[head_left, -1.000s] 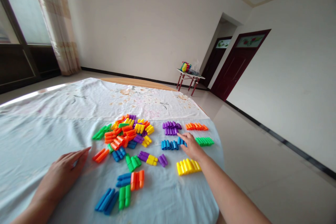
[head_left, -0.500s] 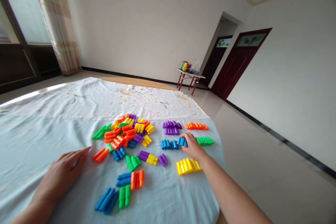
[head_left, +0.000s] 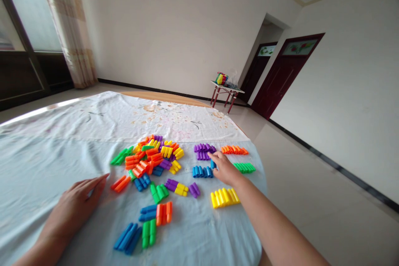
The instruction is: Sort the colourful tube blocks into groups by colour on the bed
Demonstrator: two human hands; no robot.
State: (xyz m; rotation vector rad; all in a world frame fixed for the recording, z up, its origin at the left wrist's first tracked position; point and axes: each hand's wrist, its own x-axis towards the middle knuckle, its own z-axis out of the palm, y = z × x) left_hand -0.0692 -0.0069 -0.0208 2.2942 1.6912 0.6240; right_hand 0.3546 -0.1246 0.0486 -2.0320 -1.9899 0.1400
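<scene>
On the right of the cloth, my right hand is closed round a blue piece, mostly hidden by the fingers. That piece is just behind the right end of a row of blue pieces. Purple pieces lie behind the blue row, orange pieces and green pieces to the right, yellow pieces in front. My left hand rests flat on the cloth at the left, holding nothing, its fingertips near an orange piece.
A mixed pile of coloured pieces sits mid-table, with loose blue pieces, green pieces and orange pieces nearer me. The tablecloth drapes over the table edge. A small side table stands by the far wall.
My right hand has shifted slightly left and back with the blue piece, which is now more hidden behind the fingers. My left hand stays where it was.
</scene>
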